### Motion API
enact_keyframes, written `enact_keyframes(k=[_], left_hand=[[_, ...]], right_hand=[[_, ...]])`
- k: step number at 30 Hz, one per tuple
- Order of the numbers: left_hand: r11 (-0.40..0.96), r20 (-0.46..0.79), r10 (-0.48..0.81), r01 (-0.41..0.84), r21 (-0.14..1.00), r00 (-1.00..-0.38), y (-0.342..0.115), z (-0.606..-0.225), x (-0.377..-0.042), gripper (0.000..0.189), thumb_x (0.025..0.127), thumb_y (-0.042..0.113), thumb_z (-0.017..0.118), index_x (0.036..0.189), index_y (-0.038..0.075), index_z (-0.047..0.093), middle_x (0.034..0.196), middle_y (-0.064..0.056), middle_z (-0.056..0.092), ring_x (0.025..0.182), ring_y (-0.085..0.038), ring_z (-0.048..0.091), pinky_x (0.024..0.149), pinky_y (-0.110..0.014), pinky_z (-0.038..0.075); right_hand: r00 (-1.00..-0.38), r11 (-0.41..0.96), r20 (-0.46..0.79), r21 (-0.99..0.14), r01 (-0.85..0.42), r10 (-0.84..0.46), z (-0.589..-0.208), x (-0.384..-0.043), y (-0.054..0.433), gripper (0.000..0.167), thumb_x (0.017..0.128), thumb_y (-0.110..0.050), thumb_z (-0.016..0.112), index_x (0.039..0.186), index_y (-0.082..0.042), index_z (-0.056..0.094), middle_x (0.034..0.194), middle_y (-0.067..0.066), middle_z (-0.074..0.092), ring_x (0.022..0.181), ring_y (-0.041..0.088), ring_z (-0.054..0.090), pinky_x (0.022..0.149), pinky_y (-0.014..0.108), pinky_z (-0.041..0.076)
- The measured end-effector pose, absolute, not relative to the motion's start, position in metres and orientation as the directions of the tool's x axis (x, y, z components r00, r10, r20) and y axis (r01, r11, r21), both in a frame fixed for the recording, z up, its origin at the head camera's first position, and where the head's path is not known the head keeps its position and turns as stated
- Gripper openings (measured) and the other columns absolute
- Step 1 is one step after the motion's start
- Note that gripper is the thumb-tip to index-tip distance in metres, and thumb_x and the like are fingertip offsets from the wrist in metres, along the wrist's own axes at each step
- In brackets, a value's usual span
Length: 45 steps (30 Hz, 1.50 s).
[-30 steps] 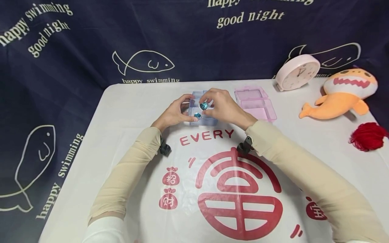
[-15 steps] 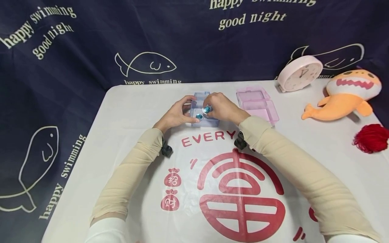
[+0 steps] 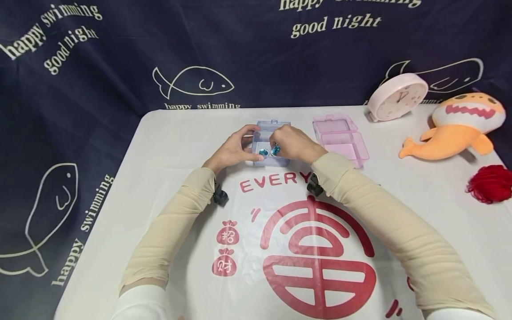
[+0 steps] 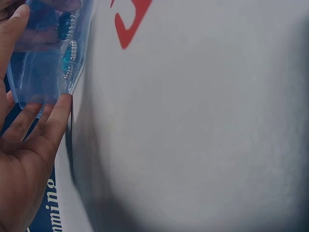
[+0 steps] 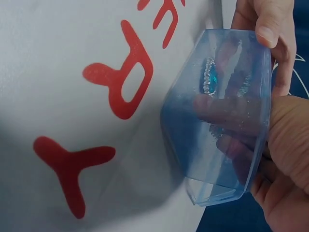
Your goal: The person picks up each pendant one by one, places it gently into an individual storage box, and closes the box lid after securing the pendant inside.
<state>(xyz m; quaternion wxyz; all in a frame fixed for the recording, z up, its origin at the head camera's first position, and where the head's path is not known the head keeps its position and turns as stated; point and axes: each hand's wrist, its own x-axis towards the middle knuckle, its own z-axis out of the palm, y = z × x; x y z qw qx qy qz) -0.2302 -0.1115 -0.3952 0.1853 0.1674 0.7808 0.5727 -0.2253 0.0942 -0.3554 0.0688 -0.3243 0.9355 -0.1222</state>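
Note:
A clear blue plastic box point(image 3: 272, 162) stands on the table with its lid raised at the back. My left hand point(image 3: 232, 150) holds it by the left side, the thumb at the front and the fingers toward the back. Inside lies one blue gem with a beaded silvery rim point(image 3: 263, 152). Just right of it, a similar gem point(image 3: 276, 149) is pinched in the fingertips of my right hand point(image 3: 297, 143), which reach down into the box. Through the box wall point(image 5: 181, 121), the right wrist view shows those fingers inside.
An open pink plastic box point(image 3: 340, 140) stands to the right of the blue one. Farther right are a pink clock point(image 3: 398, 97), an orange shark plush point(image 3: 452, 124) and a bundle of red yarn point(image 3: 490, 183). A dark blue printed cloth point(image 3: 264, 66) hangs behind the table.
My right hand has lowered the pinched gem from above the blue box to inside it, beside the other gem. My left hand keeps its hold on the box.

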Motion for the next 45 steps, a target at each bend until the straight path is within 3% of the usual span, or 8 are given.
enact_keyframes(k=[17, 27, 36, 42, 45], left_hand=[[0.309, -0.103, 0.468, 0.053, 0.950, -0.877, -0.111, -0.395, -0.230, 0.084, 0.071, -0.004, 0.082, 0.141, 0.010, 0.038, 0.142, -0.009, 0.043, 0.136, -0.025, 0.045, 0.106, -0.037, 0.047], [0.295, -0.095, 0.470, 0.054, 0.954, -0.878, -0.110, -0.396, -0.230, 0.084, 0.071, -0.004, 0.082, 0.141, 0.010, 0.038, 0.141, -0.011, 0.044, 0.135, -0.025, 0.046, 0.105, -0.036, 0.048], [0.308, -0.086, 0.455, 0.065, 0.949, -0.886, -0.108, -0.397, -0.228, 0.087, 0.071, 0.000, 0.084, 0.144, 0.011, 0.038, 0.144, -0.011, 0.042, 0.136, -0.026, 0.044, 0.108, -0.034, 0.046], [0.259, -0.051, 0.454, 0.077, 0.963, -0.890, -0.109, -0.401, -0.225, 0.093, 0.072, 0.000, 0.083, 0.149, 0.014, 0.032, 0.147, -0.014, 0.041, 0.138, -0.028, 0.041, 0.109, -0.038, 0.044], [0.231, -0.018, 0.441, 0.094, 0.968, -0.897, -0.109, -0.398, -0.220, 0.099, 0.072, 0.000, 0.083, 0.152, 0.016, 0.027, 0.154, -0.015, 0.032, 0.143, -0.031, 0.033, 0.114, -0.043, 0.038]], right_hand=[[-0.781, 0.767, -0.074, -0.261, -0.585, -0.621, -0.356, -0.225, 0.094, 0.017, 0.076, 0.001, 0.075, 0.093, -0.003, 0.075, 0.097, 0.011, 0.074, 0.090, 0.026, 0.065, 0.080, 0.041, 0.057], [-0.783, 0.769, -0.070, -0.257, -0.585, -0.619, -0.356, -0.225, 0.094, 0.019, 0.075, 0.006, 0.072, 0.091, -0.003, 0.075, 0.095, 0.011, 0.074, 0.084, 0.024, 0.062, 0.075, 0.039, 0.056], [-0.741, 0.663, 0.097, -0.380, -0.645, -0.665, -0.346, -0.221, 0.109, 0.025, 0.077, -0.001, 0.078, 0.101, 0.001, 0.071, 0.107, 0.015, 0.070, 0.105, 0.031, 0.064, 0.098, 0.043, 0.051], [-0.763, 0.635, 0.218, -0.443, -0.633, -0.609, -0.335, -0.205, 0.133, 0.024, 0.079, -0.002, 0.074, 0.103, 0.000, 0.070, 0.108, 0.014, 0.070, 0.105, 0.030, 0.063, 0.096, 0.044, 0.051], [-0.768, 0.632, 0.255, -0.448, -0.632, -0.588, -0.331, -0.191, 0.148, 0.026, 0.080, -0.002, 0.075, 0.104, 0.001, 0.069, 0.107, 0.014, 0.070, 0.104, 0.030, 0.064, 0.093, 0.044, 0.052]])
